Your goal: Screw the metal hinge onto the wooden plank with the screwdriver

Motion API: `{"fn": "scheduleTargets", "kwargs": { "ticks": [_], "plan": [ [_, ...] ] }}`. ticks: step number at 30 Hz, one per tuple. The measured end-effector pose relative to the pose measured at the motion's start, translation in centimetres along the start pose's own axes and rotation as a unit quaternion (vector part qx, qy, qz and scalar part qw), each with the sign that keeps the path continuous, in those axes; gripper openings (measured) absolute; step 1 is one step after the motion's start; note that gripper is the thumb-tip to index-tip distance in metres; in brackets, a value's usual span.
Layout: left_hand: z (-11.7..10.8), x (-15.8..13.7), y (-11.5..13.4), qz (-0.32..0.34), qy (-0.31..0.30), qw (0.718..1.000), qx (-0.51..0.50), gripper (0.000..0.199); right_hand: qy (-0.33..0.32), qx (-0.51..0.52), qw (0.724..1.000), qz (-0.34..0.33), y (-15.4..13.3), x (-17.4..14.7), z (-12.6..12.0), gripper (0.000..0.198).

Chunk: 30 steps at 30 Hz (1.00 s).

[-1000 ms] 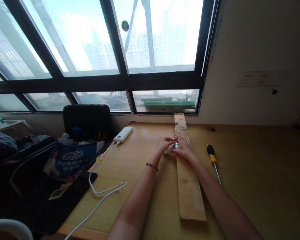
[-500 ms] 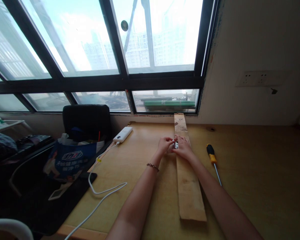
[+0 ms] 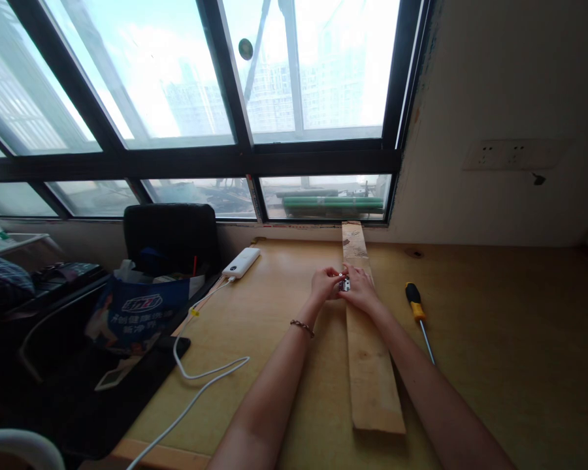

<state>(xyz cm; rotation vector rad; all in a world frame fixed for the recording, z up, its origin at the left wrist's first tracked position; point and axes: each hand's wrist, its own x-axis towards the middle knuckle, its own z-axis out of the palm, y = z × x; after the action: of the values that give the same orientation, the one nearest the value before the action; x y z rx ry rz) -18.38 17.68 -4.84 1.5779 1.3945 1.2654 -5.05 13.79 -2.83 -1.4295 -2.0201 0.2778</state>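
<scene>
A long wooden board (image 3: 372, 365) lies lengthwise on the table, its far end near the window sill. On its upper half sits a small shiny metal plate with dark holes (image 3: 344, 284), hinge-like in look and partly covered by my fingers. My left hand (image 3: 326, 283) comes in from the left, its fingertips pinched together at the plate's edge; whatever is between them is too small to make out. Resting on the board, my right hand (image 3: 360, 288) is closed about the plate's right side and holds it there. To the right lies a screwdriver (image 3: 414, 303) with a black and yellow handle.
A white power bank (image 3: 242, 262) with a white cable (image 3: 215, 373) lies on the table's left side. Beyond that edge stand a black chair (image 3: 170, 236) and a blue bag (image 3: 132, 313). A window and a wall with sockets (image 3: 502, 155) bound the table's far side.
Both hands stay at the metal plate on the board. Only a very slight shift of the left hand to the right shows.
</scene>
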Motion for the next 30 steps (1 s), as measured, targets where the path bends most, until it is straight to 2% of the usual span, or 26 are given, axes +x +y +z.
{"fn": "scheduleTargets", "kwargs": {
  "ticks": [5, 10, 18, 23, 30],
  "plan": [
    [0.0, -0.2, -0.2, 0.000, 0.003, 1.000, -0.024, 0.030, 0.008, 0.000, 1.000, -0.002, 0.0, 0.0, 0.2, 0.072],
    [-0.8, -0.1, -0.3, -0.003, -0.030, 0.999, 0.031, 0.038, 0.006, 0.000, 1.000, 0.000, -0.1, -0.1, 0.1, 0.072],
    [-1.2, 0.4, -0.2, 0.009, -0.063, 0.998, 0.016, 0.033, 0.022, 0.019, 1.000, -0.009, -0.2, -0.1, -0.2, 0.071],
    [-1.1, 0.7, -0.5, -0.004, -0.059, 0.998, 0.026, 0.034, 0.033, 0.043, 0.999, -0.004, -0.1, 0.0, -0.3, 0.069],
    [-1.1, 0.1, 0.1, 0.056, -0.043, 0.996, 0.056, 0.033, 0.037, 0.039, 0.999, 0.003, 0.2, 0.1, 0.1, 0.071]
  ]
}}
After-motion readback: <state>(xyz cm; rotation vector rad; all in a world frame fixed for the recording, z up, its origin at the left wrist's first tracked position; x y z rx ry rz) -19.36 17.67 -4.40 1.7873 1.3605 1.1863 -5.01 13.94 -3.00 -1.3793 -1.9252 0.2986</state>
